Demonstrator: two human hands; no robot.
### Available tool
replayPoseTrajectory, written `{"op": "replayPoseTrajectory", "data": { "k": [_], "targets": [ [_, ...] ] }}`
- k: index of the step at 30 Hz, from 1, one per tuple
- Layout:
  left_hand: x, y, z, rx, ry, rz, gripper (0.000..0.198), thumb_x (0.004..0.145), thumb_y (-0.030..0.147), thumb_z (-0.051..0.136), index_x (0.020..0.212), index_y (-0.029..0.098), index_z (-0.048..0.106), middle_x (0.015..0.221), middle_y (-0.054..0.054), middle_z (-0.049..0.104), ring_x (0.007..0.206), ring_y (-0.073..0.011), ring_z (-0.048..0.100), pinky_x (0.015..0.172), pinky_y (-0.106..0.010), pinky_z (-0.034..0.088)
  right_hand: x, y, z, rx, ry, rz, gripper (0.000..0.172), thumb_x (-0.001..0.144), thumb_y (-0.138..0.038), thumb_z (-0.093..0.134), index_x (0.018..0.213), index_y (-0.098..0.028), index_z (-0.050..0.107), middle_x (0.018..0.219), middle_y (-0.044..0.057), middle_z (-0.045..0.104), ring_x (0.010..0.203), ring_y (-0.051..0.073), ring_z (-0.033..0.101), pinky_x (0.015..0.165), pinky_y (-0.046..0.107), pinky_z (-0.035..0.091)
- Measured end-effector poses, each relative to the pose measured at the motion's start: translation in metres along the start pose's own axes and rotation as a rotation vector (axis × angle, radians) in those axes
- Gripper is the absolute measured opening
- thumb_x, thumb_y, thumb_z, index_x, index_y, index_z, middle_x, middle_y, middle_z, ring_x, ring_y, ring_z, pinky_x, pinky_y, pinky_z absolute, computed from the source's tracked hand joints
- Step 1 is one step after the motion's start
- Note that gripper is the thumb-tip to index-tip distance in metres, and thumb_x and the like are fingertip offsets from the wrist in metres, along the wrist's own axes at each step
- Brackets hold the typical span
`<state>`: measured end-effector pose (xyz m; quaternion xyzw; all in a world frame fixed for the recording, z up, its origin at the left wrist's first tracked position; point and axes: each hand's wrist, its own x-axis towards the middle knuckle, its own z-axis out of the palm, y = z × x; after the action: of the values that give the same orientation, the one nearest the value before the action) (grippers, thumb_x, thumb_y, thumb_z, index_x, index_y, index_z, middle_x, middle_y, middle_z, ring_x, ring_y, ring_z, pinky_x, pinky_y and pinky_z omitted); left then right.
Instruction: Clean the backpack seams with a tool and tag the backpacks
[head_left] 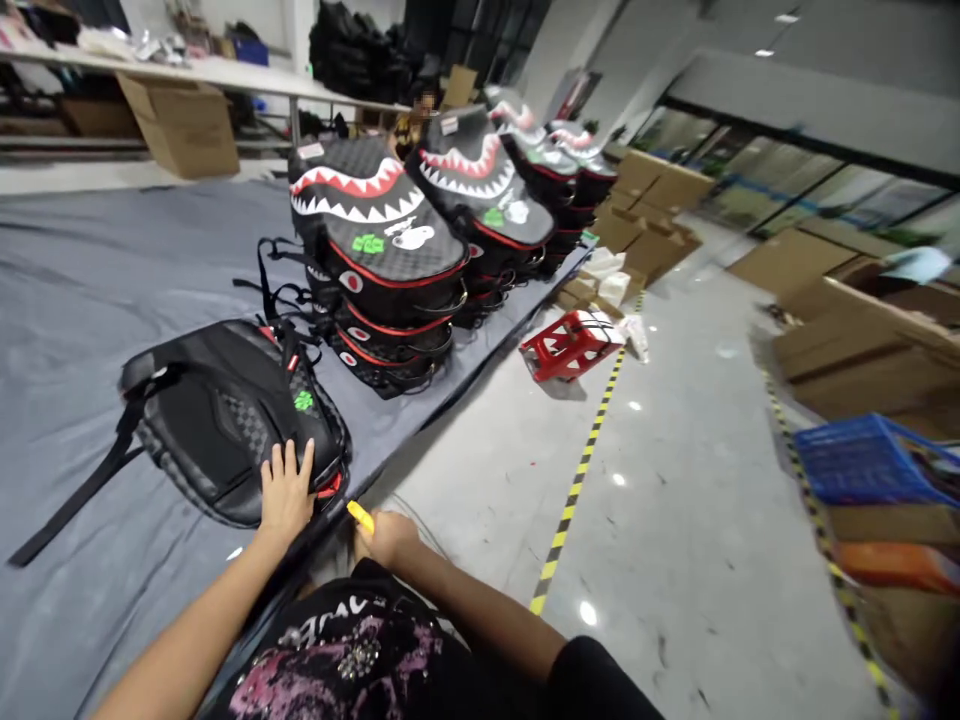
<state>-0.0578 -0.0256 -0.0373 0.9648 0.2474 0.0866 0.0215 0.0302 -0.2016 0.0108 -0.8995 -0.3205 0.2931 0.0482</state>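
A black checkered backpack (206, 415) lies flat on the grey-covered table, its padded back and straps facing up. My left hand (287, 488) rests on its near corner with the fingers stretched out. Red shows at the bag's edge just beyond my fingertips. My right hand (391, 540) is closed around a small yellow tool (361, 517) beside the table edge, a little away from the bag. The tool's kind cannot be made out, as my fist covers most of it.
Stacked backpacks with shark-teeth prints (375, 215) line the table (180, 240) beyond. On the floor to the right are a red stool (574, 345), cardboard boxes (862, 330) and a blue crate (874, 460). Yellow-black tape (577, 480) marks the floor. A person is partly visible behind the stacks.
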Motion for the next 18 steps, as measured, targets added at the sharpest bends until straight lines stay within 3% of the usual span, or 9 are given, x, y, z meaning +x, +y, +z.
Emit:
{"op": "replayPoseTrajectory", "data": {
  "k": [3,6,8,10,13,15,17,18],
  "targets": [
    [0.027,-0.006,0.002,0.066,-0.045,0.042,0.073,0.084,0.014,0.051,0.153,0.007,0.029,0.128,-0.027,0.059,0.123,-0.0405,0.054,0.092,-0.05,0.049,0.002,0.0,0.002,0.043,-0.009,0.011,0.034,0.091,-0.037,0.052,0.105,-0.013,0.071,0.099,0.016,0.075,0.092,0.032,0.072,0.074,0.036,0.052],
    [0.052,-0.011,-0.02,-0.006,-0.075,-0.039,0.069,0.086,0.014,0.043,0.153,0.011,0.028,0.099,-0.018,0.07,0.09,-0.0297,0.068,0.072,-0.037,0.054,0.002,-0.009,-0.002,0.086,0.016,0.0,0.037,0.095,-0.041,0.044,0.111,-0.016,0.067,0.101,0.014,0.075,0.092,0.028,0.072,0.074,0.033,0.051],
    [0.067,-0.012,-0.048,-0.102,0.03,-0.184,0.069,0.087,0.02,0.047,0.154,0.017,0.03,0.089,-0.011,0.071,0.075,-0.0248,0.069,0.067,-0.032,0.053,-0.003,-0.019,-0.014,0.11,0.068,-0.031,0.039,0.097,-0.045,0.04,0.113,-0.019,0.065,0.098,0.012,0.076,0.089,0.026,0.073,0.072,0.031,0.05],
    [0.077,-0.011,-0.08,-0.244,0.256,-0.35,0.073,0.085,0.025,0.054,0.154,0.021,0.03,0.086,-0.007,0.071,0.071,-0.0214,0.068,0.07,-0.03,0.052,-0.012,-0.03,-0.031,0.11,0.151,-0.082,0.04,0.098,-0.049,0.037,0.114,-0.021,0.062,0.093,0.01,0.076,0.085,0.025,0.073,0.07,0.029,0.048],
    [0.077,-0.007,-0.114,-0.559,0.672,-0.518,0.085,0.082,0.028,0.059,0.156,0.023,0.018,0.107,-0.005,0.069,0.086,-0.0191,0.068,0.085,-0.031,0.053,-0.029,-0.039,-0.053,0.069,0.212,-0.168,0.04,0.098,-0.051,0.037,0.117,-0.022,0.058,0.088,0.008,0.076,0.08,0.023,0.073,0.069,0.027,0.046],
    [0.062,-0.001,-0.115,-0.71,0.862,-0.583,0.089,0.083,0.03,0.058,0.156,0.02,0.009,0.135,-0.011,0.056,0.112,-0.0202,0.062,0.1,-0.033,0.048,-0.037,-0.035,-0.056,0.051,0.185,-0.239,0.039,0.098,-0.049,0.04,0.122,-0.022,0.056,0.087,0.007,0.076,0.08,0.021,0.072,0.069,0.025,0.044],
    [0.033,0.009,-0.101,-0.792,0.873,-0.658,0.082,0.085,0.034,0.055,0.154,0.017,0.013,0.147,-0.014,0.044,0.131,-0.0219,0.05,0.112,-0.036,0.04,-0.039,-0.024,-0.049,0.038,0.13,-0.296,0.038,0.098,-0.045,0.042,0.124,-0.021,0.056,0.087,0.006,0.076,0.079,0.02,0.072,0.067,0.023,0.043],
    [0.014,0.014,-0.091,-0.829,0.787,-0.698,0.074,0.086,0.036,0.053,0.151,0.015,0.022,0.143,-0.015,0.048,0.132,-0.0231,0.048,0.114,-0.039,0.038,-0.037,-0.015,-0.043,0.024,0.101,-0.303,0.037,0.098,-0.043,0.042,0.122,-0.02,0.057,0.087,0.007,0.075,0.079,0.02,0.072,0.065,0.023,0.043]
  ]
}}
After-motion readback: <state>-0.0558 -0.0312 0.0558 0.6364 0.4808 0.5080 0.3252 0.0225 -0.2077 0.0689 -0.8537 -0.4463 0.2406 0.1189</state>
